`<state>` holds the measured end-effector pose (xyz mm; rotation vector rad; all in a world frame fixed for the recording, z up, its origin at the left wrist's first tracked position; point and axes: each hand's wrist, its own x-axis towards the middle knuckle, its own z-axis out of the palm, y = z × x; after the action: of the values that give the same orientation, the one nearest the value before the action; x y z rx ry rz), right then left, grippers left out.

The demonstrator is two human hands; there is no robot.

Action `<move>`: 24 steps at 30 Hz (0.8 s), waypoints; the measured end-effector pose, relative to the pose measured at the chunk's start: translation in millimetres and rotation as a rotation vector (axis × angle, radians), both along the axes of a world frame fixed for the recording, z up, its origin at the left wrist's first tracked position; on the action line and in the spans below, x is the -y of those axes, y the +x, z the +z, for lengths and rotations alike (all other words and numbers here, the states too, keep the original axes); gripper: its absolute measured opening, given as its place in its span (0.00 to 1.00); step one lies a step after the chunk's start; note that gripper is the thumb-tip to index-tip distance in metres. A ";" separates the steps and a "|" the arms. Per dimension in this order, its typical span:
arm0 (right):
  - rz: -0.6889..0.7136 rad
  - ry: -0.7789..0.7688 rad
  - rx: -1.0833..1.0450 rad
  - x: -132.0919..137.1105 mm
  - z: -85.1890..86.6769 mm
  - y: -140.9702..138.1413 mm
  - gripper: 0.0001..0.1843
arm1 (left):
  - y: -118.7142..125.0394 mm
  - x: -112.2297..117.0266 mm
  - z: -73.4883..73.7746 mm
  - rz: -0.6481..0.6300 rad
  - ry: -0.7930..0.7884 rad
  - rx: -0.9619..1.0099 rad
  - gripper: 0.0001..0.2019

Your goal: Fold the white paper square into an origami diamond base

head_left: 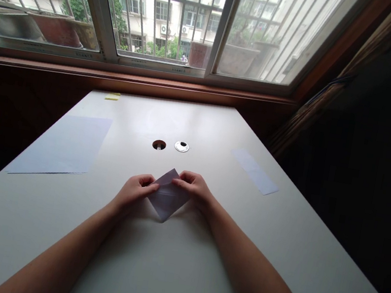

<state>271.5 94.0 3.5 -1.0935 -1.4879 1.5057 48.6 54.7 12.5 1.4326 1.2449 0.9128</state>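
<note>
A small folded piece of pale paper (167, 198), diamond-shaped with one point toward me, lies at the middle of the white table (176, 258). My left hand (134, 190) pinches its left corner with curled fingers. My right hand (193, 186) pinches the upper right edge near the top point. Both forearms reach in from the near edge of the table.
A large white sheet (64, 145) lies at the left of the table. A narrow paper strip (255, 170) lies at the right. A cable hole (158, 145) and its round cap (182, 146) sit behind the folded paper. A yellow sticky note (112, 96) is near the window sill.
</note>
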 end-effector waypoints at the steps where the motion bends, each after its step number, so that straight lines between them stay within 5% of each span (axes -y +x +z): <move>1: -0.005 -0.008 -0.009 -1.0 0.5 1.6 0.21 | 0.3 -0.1 -0.4 0.002 -0.008 0.023 0.16; 18: -0.018 -0.043 -0.030 -9.8 6.7 19.7 0.22 | 1.5 1.0 -2.3 0.011 -0.025 0.181 0.14; 24: -0.013 -0.043 -0.033 -10.9 4.3 17.9 0.22 | 1.1 0.7 -0.9 -0.044 -0.001 0.065 0.16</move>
<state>289.3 104.9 7.7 -1.0960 -1.4298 1.5463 49.7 54.0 11.6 1.4128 1.1617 0.9216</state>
